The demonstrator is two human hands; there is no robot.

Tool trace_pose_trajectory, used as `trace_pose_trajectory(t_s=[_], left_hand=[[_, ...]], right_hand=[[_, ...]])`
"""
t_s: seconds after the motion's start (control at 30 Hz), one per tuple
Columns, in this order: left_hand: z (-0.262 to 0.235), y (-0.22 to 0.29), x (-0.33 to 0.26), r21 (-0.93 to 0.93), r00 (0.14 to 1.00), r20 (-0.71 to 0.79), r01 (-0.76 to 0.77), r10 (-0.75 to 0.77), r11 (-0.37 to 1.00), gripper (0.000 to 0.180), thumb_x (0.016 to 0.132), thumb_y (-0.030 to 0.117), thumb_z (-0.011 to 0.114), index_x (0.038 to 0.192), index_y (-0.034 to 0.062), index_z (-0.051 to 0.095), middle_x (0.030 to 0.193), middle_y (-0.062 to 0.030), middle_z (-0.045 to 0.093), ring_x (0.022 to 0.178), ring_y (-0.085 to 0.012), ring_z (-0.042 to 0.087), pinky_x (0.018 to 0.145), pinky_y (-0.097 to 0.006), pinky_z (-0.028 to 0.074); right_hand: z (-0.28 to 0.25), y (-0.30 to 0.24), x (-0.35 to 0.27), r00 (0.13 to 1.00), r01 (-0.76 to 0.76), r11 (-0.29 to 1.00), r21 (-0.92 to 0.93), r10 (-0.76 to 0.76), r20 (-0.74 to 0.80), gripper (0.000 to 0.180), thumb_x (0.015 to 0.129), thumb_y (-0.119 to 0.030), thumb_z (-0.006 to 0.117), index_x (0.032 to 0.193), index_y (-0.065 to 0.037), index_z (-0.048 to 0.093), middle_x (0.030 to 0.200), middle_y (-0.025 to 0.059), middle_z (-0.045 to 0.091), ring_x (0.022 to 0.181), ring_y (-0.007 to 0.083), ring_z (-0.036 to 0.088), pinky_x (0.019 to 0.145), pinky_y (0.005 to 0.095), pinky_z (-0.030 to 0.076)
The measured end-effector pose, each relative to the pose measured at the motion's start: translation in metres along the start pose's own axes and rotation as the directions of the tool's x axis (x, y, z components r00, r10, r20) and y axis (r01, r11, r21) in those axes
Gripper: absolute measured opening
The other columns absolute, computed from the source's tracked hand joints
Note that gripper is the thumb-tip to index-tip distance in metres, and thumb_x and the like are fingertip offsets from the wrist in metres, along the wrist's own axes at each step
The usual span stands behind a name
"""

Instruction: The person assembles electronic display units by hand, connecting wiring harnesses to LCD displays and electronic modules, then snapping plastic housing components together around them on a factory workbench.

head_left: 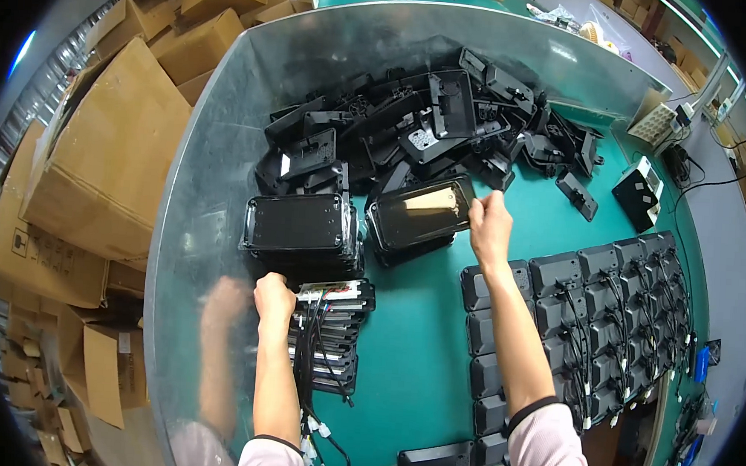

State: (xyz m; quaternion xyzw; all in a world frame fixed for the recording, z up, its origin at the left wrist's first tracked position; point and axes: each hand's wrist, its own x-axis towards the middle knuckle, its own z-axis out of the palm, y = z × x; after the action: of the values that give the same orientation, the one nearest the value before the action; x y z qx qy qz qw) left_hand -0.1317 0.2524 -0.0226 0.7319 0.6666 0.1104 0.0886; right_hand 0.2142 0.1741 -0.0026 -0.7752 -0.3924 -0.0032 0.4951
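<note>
My right hand grips the right end of a glossy black rectangular cover, which lies tilted over a short stack of similar pieces. Closed at the left end of a row of slim cabled modules, my left hand pinches the rearmost one; its fingertips are partly hidden. Black cables with white connectors trail from that row toward me. Just beyond my left hand stands a neat stack of glossy black covers.
Loose black plastic housings heap up at the back. Rows of black housings with cables cover the right side of the green table. A metal wall curves round the left and back, with cardboard boxes outside. A white-and-black device stands far right.
</note>
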Motion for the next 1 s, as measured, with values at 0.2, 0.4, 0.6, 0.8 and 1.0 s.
trace_pose_trajectory(t_s=[0.2,0.4,0.6,0.8,1.0], left_hand=[[-0.031,0.004,-0.038,0.085,0.991,-0.061,-0.114,0.119,0.990,0.025,0.072,-0.001,0.048,0.095,-0.0040,0.058,0.077,-0.0267,0.059,0.075,-0.0440,0.058,0.068,-0.049,0.048],[-0.067,-0.006,-0.084,-0.250,0.898,-0.429,-0.225,0.101,0.942,0.033,0.078,0.004,0.043,0.109,-0.0042,0.052,0.098,-0.0221,0.057,0.094,-0.0352,0.055,0.083,-0.040,0.043],[-0.130,0.024,-0.141,-0.713,0.987,-0.161,-0.117,0.001,0.691,0.012,0.089,0.010,0.044,0.087,-0.0005,0.049,0.076,-0.0002,0.047,0.070,-0.0069,0.041,0.064,-0.023,0.038],[-0.102,0.067,-0.175,-0.895,0.985,0.104,0.033,0.137,0.445,0.021,0.093,0.016,0.049,0.076,0.0040,0.050,0.066,0.0072,0.042,0.062,-0.0014,0.036,0.052,-0.019,0.031],[-0.086,0.093,-0.200,-0.848,0.891,0.048,-0.202,0.451,0.490,0.018,0.087,0.013,0.055,0.074,0.0001,0.054,0.085,-0.0036,0.053,0.071,-0.0115,0.046,0.062,-0.024,0.039]], right_hand=[[-0.092,0.023,-0.096,0.757,-0.641,0.434,0.633,0.494,0.427,0.025,0.088,-0.012,0.050,0.112,-0.004,0.050,0.093,0.0038,0.059,0.073,0.0096,0.056,0.058,0.0211,0.044],[-0.151,0.026,-0.195,0.617,-0.718,0.004,0.696,0.467,0.634,0.025,0.088,-0.009,0.052,0.111,0.000,0.050,0.104,0.0087,0.059,0.090,0.0180,0.061,0.080,0.0358,0.053],[-0.181,0.018,-0.240,0.622,-0.690,-0.125,0.713,0.403,0.671,0.027,0.086,-0.010,0.057,0.110,0.000,0.049,0.105,0.0099,0.060,0.092,0.0194,0.061,0.082,0.0374,0.052],[-0.194,-0.001,-0.252,0.647,-0.661,-0.182,0.728,0.353,0.675,0.027,0.086,-0.009,0.057,0.110,0.000,0.049,0.104,0.0114,0.060,0.092,0.0201,0.061,0.083,0.0396,0.052],[-0.198,-0.020,-0.257,0.750,-0.661,0.398,0.636,0.365,0.551,0.028,0.089,-0.011,0.052,0.115,0.002,0.051,0.107,0.0092,0.061,0.091,0.0189,0.061,0.082,0.0320,0.049]])
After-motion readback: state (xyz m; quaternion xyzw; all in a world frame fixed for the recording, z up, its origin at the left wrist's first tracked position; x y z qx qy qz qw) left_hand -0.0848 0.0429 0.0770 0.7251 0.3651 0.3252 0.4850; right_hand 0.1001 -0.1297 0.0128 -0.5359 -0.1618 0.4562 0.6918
